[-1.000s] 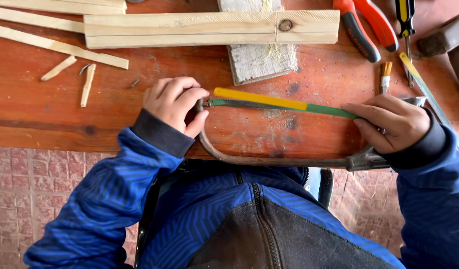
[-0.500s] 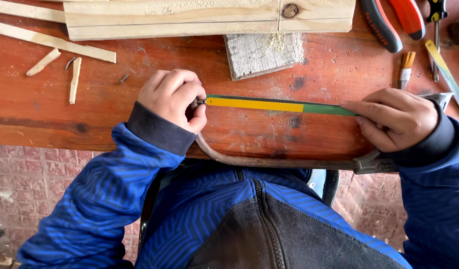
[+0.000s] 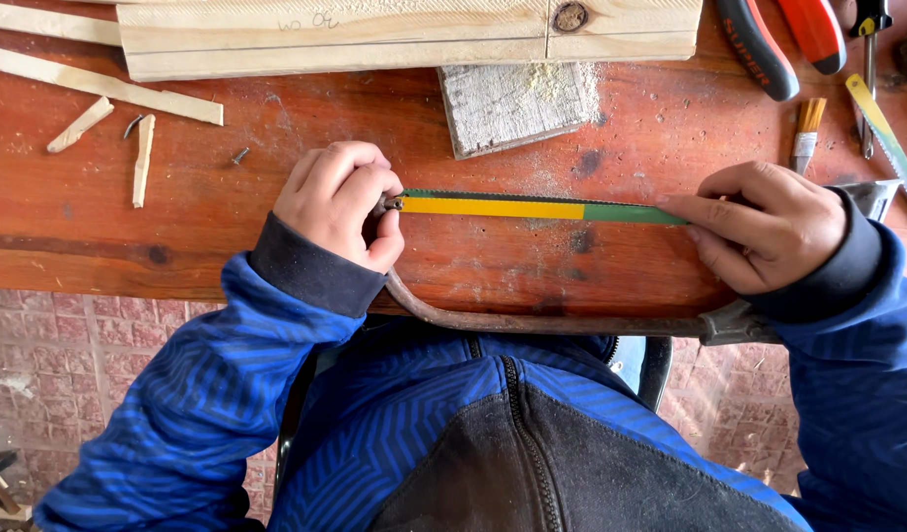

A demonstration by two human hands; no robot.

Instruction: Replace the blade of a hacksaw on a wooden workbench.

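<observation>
Looking from the left, I see my left hand (image 3: 337, 205) curled tight over the near end of the hacksaw blade (image 3: 537, 208), fingers pinching the pin where the blade meets the rusty frame (image 3: 552, 321). The blade runs from that hand across to my right hand (image 3: 764, 226), whose fingers press down on and grip its green end. The frame bows toward my body, hanging just over the edge of the red wooden bench (image 3: 276, 148). Wood slivers (image 3: 143, 158), a long plank (image 3: 404, 34) and a small grey block (image 3: 517, 103) lie beyond; brick paving shows below. The blade's long axis lies left to right, roughly parallel to the bench edge.
</observation>
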